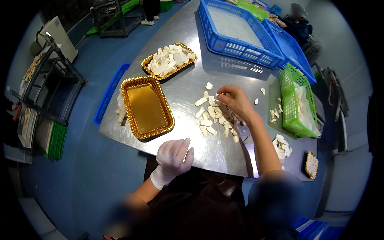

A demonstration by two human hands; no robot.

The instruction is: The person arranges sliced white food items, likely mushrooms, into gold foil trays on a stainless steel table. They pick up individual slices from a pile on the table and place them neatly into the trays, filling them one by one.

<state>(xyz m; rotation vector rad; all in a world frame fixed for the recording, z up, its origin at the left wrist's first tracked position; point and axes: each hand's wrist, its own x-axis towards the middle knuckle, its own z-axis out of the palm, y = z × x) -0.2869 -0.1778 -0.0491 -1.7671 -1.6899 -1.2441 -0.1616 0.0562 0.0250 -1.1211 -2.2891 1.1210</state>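
My right hand point(235, 100), bare, is over a loose heap of pale, mushroom-like slices point(211, 115) on the steel table point(183, 105). Its thumb and forefinger pinch a small white piece point(218, 94). At the table's near edge is my left hand point(175, 157) in a thin white glove, its fingers loosely bent and thumb apart, with nothing visible in it; the palm is hidden. Ahead of that hand stands a bare gold ridged tray point(147, 108). Beyond it a second gold tray point(146, 65) is heaped with white slices point(171, 60).
Blue crates point(244, 52) stand at the far side. A green basket point(288, 105) with a pale liner is at the right, near another slice pile point(282, 147) and a small filled gold tray point(312, 165). A person point(297, 27) is at the far right. A rack point(57, 75) stands left.
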